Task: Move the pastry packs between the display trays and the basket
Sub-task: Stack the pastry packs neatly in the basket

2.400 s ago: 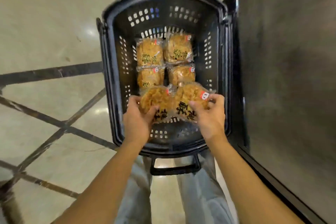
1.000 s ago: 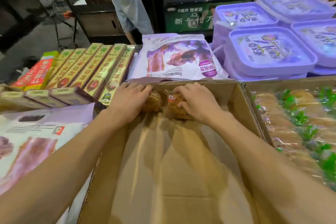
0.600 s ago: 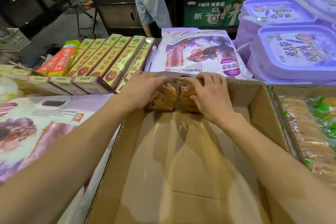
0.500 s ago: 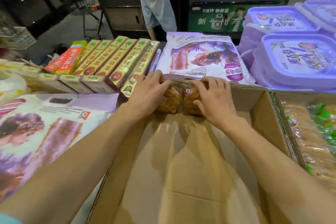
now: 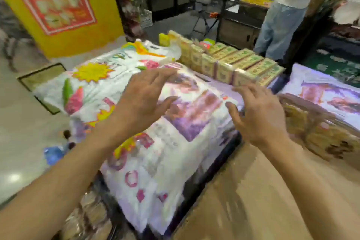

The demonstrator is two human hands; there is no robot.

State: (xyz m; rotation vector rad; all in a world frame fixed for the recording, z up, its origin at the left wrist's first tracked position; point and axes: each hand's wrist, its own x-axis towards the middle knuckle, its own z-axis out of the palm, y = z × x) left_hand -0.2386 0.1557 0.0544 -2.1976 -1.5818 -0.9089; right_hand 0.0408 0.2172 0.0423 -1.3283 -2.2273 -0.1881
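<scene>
Two brown pastry packs (image 5: 319, 132) lie against the far wall of the cardboard display tray (image 5: 243, 200) at the right. My left hand (image 5: 144, 99) hovers over white and purple bags left of the tray, fingers spread, holding nothing. My right hand (image 5: 259, 115) is above the tray's left edge, fingers loosely spread and empty. More pastry packs (image 5: 87, 218) show blurred at the bottom left under my left forearm; whether they lie in the basket I cannot tell.
Large white and purple printed bags (image 5: 155, 142) are stacked left of the tray. Green and gold boxes (image 5: 239, 66) line the back. A person in jeans (image 5: 280, 21) stands behind the display. A yellow pillar (image 5: 58, 9) is at the far left.
Both hands let go of the two pastry packs at the tray's far end and drew back to the left, now empty. The view swung left towards the floor.
</scene>
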